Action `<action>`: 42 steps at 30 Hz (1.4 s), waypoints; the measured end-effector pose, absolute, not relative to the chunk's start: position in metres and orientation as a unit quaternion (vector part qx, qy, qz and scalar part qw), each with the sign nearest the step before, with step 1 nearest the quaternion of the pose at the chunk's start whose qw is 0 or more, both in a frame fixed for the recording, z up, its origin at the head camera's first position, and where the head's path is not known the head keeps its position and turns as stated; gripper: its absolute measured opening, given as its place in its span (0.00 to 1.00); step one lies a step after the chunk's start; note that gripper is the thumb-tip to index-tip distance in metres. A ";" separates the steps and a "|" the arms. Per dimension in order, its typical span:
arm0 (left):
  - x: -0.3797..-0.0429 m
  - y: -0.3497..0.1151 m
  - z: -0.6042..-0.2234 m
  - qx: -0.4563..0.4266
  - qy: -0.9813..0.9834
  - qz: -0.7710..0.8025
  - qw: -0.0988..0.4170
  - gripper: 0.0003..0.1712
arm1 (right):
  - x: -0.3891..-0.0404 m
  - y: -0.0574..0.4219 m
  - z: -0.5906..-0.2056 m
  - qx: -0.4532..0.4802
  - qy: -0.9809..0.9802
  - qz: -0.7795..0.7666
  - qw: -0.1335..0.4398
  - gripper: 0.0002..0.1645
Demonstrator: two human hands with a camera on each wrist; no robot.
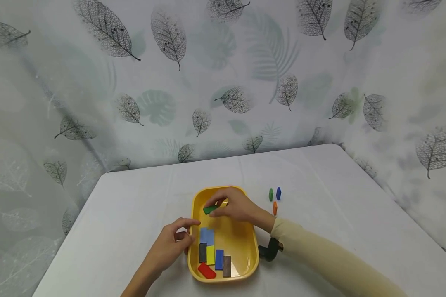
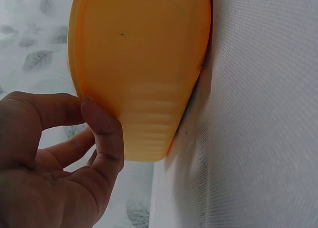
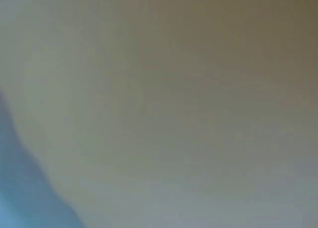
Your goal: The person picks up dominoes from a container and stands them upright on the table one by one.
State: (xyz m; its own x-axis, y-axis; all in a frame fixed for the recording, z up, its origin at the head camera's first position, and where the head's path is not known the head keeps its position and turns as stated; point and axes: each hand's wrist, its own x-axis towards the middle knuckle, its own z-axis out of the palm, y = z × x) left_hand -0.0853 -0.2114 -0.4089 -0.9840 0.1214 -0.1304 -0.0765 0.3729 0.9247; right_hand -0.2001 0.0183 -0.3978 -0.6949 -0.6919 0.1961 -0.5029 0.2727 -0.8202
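Over the far end of a yellow tray (image 1: 241,247), my right hand (image 1: 232,204) pinches a green block (image 1: 209,209) between thumb and fingers. At the tray's left side, my left hand (image 1: 171,241) grips the rim; the left wrist view has its thumb (image 2: 103,126) against the tray's outer wall (image 2: 144,54). Flat in the tray lie two light blue blocks (image 1: 207,236), a black block (image 1: 202,252), a yellow block (image 1: 210,255), a blue block (image 1: 219,260), a brown block (image 1: 226,266) and a slanted red block (image 1: 207,270). The right wrist view is blurred and covered.
On the white table (image 1: 319,198), right of the tray, stand a green block (image 1: 271,194), a blue block (image 1: 278,193) and an orange block (image 1: 275,208) on end. A black wrist device (image 1: 269,249) hangs below the right sleeve (image 1: 319,251). Leaf-patterned curtains (image 1: 223,82) surround the table.
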 end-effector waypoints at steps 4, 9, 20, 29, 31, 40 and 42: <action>-0.085 -0.211 -0.409 0.010 0.823 0.560 0.090 0.20 | -0.196 0.023 -0.395 -0.385 0.782 -0.481 0.098 0.11; -0.086 -0.210 -0.410 0.011 0.823 0.561 0.090 0.20 | -0.190 0.027 -0.393 -0.383 0.770 -0.499 0.100 0.12; -0.085 -0.211 -0.408 0.020 0.822 0.562 0.085 0.20 | -0.184 0.042 -0.387 -0.361 0.761 -0.534 0.074 0.13; -0.084 -0.212 -0.408 0.020 0.821 0.564 0.083 0.20 | -0.184 0.055 -0.381 -0.354 0.736 -0.572 0.082 0.13; -0.084 -0.212 -0.408 0.020 0.821 0.564 0.082 0.20 | -0.184 0.058 -0.379 -0.349 0.736 -0.574 0.082 0.13; -0.085 -0.211 -0.409 0.011 0.823 0.560 0.089 0.21 | -0.185 0.074 -0.371 -0.333 0.748 -0.572 0.046 0.13; -0.085 -0.211 -0.409 0.009 0.823 0.561 0.091 0.21 | -0.185 0.077 -0.370 -0.333 0.747 -0.574 0.039 0.13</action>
